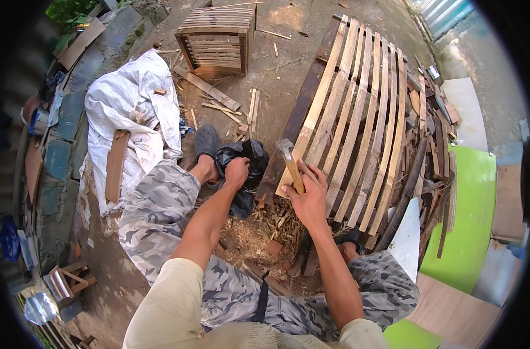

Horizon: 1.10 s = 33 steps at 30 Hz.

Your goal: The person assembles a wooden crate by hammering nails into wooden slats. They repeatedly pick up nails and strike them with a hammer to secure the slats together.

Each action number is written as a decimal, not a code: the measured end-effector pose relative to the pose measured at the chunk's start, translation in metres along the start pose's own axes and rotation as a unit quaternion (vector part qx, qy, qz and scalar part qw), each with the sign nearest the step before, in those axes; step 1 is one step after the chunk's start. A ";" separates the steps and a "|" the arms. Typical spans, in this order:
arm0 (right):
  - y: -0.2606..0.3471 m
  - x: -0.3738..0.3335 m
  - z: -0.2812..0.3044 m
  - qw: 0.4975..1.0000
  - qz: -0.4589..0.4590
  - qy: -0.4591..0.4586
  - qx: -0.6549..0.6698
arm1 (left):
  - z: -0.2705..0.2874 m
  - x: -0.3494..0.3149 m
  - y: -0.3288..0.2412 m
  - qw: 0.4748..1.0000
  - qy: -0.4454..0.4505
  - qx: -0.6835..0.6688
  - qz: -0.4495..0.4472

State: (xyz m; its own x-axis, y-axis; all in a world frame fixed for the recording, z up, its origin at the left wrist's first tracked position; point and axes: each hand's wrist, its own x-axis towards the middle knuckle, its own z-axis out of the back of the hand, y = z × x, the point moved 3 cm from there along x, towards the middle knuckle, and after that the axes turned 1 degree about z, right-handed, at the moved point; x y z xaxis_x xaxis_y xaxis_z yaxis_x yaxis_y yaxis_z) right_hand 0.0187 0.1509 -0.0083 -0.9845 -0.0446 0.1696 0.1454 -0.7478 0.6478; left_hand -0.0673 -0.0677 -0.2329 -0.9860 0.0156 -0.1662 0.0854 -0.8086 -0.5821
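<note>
A hammer [290, 166] with a wooden handle and metal head is gripped in my right hand [310, 195], the head pointing away from me. That hand rests by the near left corner of a slatted wooden panel [358, 110]. The panel's pale strips lie side by side, with a dark wooden beam [282, 154] along its left side. My left hand [237, 173] is at a crumpled black plastic bag [255, 152] between my feet. Its fingers are curled together at the bag's opening; whatever they pinch is too small or hidden to make out.
A slatted wooden crate [215, 43] stands at the far side. Loose wood strips [253, 107] lie near it. On the left, a white sheet [134, 99] carries a brown board [117, 163]. Scrap wood [433, 134] and a green panel [462, 215] are on the right.
</note>
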 end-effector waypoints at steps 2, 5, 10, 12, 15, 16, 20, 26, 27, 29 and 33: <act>0.002 0.001 -0.002 1.000 -0.013 0.001 0.004 | -0.015 0.009 0.002 0.998 -0.001 0.008 0.059; 0.004 0.001 0.000 1.000 -0.022 0.000 0.011 | -0.035 0.021 0.007 0.996 0.004 0.014 0.091; 0.004 0.002 0.004 0.999 -0.029 0.009 0.012 | -0.050 0.044 0.001 0.993 0.000 0.048 0.110; 0.005 0.003 0.004 0.999 -0.046 0.016 0.019 | -0.055 0.049 -0.001 0.993 0.023 0.071 0.090; 0.005 0.003 0.004 0.999 -0.039 0.013 0.018 | -0.064 0.052 0.006 0.992 0.034 0.090 0.075; 0.007 0.004 0.004 0.999 -0.034 0.011 0.020 | -0.068 0.055 0.011 0.993 0.024 0.069 0.089; 0.003 0.003 0.004 0.999 -0.042 0.008 0.026 | -0.067 0.064 0.010 0.991 0.066 0.111 0.039; 0.002 0.001 0.004 0.999 -0.035 0.003 0.021 | -0.034 0.052 0.012 0.987 0.003 0.135 -0.082; 0.002 0.001 0.004 0.999 -0.035 -0.001 0.023 | -0.027 0.050 0.011 0.995 -0.015 0.058 -0.077; -0.001 0.000 0.002 0.999 -0.031 -0.001 0.028 | -0.012 0.045 0.011 0.992 -0.050 -0.096 -0.064; -0.006 0.000 0.001 0.999 -0.035 0.005 0.026 | 0.013 0.036 0.006 0.921 0.139 -0.346 0.112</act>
State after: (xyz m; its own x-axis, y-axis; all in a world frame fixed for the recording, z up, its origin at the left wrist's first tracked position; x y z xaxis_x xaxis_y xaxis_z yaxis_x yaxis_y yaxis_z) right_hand 0.0180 0.1557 -0.0112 -0.9933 0.0003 0.1159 0.0809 -0.7143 0.6951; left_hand -0.1044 -0.0799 -0.2322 -0.8658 0.1220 -0.4852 0.4478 -0.2436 -0.8603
